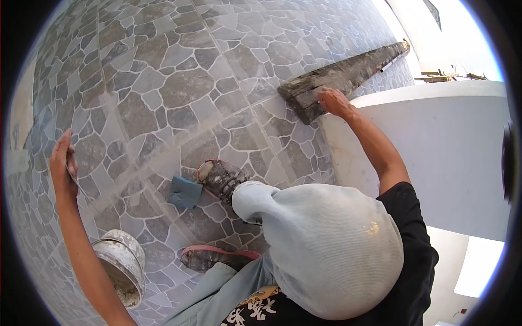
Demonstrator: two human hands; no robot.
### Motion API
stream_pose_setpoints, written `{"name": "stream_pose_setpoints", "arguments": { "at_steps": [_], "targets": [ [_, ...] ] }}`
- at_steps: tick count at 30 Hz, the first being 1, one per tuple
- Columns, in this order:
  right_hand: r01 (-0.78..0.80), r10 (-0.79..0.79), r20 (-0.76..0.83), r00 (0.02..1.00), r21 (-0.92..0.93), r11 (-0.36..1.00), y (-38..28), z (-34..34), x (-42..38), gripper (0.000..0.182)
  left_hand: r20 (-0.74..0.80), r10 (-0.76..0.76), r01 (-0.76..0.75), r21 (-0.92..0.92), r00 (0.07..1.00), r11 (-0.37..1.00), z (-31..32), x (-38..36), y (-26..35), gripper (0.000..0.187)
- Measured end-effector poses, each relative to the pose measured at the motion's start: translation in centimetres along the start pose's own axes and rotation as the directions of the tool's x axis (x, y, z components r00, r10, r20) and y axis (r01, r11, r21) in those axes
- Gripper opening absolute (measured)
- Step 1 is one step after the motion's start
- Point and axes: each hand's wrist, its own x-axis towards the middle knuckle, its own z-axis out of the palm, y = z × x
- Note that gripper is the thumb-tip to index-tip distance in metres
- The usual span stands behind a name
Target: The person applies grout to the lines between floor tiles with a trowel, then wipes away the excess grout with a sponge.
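At the left, my left hand (64, 157) is raised over the stone-patterned floor (179, 87). Its fingers are pressed together around something thin that shows only as a narrow edge; I cannot make out what it is. Below that forearm stands a white, plaster-stained bucket (122, 239) with greyish residue inside. My right hand (334, 103) is curled into a fist at the near end of a long weathered wooden plank (348, 70). The fingertips are hidden, so what they hold does not show. A blue-grey sponge-like block (185, 192) lies beside my shoe (222, 178).
A low white wall (418, 146) with a curved top edge runs along the right side. Behind it lie several thin wood scraps (448, 77). Another shoe with a pink sole (215, 257) stands between the bucket and my body.
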Motion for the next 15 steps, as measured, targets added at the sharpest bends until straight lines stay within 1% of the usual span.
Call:
{"name": "stream_pose_setpoints", "arguments": {
  "at_steps": [1, 2, 4, 8, 11, 13, 14, 15],
  "targets": [
    [-0.01, 0.011, 0.019, 1.0, -0.038, 0.999, -0.2, -0.1, -0.1, 0.008, 0.001, 0.004, -0.004, 0.004, 1.0, 1.0, 0.1, -0.1, 0.1, 0.041],
    [-0.008, 0.009, 0.021, 1.0, -0.039, 0.999, -0.4, -0.1, -0.2, 0.008, 0.003, 0.007, -0.007, 0.006, 1.0, 1.0, 0.1, -0.1, 0.2, 0.042],
    [0.04, -0.047, -0.07, 0.996, -0.088, 0.995, -0.7, -0.2, -0.1, 0.01, 0.006, 0.008, -0.008, -0.001, 1.0, 1.0, -0.1, 0.1, -0.2, 0.042],
    [0.06, -0.068, -0.069, 0.995, -0.121, 0.991, -1.1, 0.0, 0.1, 0.01, 0.025, 0.016, -0.017, 0.012, 1.0, 1.0, -0.3, 0.1, -0.4, 0.043],
    [0.073, -0.076, -0.035, 0.996, -0.091, 0.993, -0.4, 0.0, 0.3, 0.01, 0.019, 0.011, -0.011, 0.006, 1.0, 1.0, -0.3, 0.1, -0.4, 0.042],
    [0.132, -0.132, -0.03, 0.991, -0.003, 0.991, 1.0, 0.9, 0.5, 0.011, 0.025, 0.017, -0.017, 0.001, 1.0, 1.0, -0.5, 0.1, -0.5, 0.042],
    [0.134, -0.134, -0.029, 0.991, -0.004, 0.991, 0.6, 0.6, 0.5, 0.011, 0.034, 0.024, -0.024, -0.005, 0.999, 1.0, -0.5, 0.1, -0.5, 0.042],
    [0.117, -0.114, -0.084, 0.99, 0.026, 0.993, 0.0, 0.3, 0.2, 0.01, 0.032, 0.024, -0.024, -0.004, 0.999, 1.0, -0.5, 0.2, -0.5, 0.042]
  ]
}}
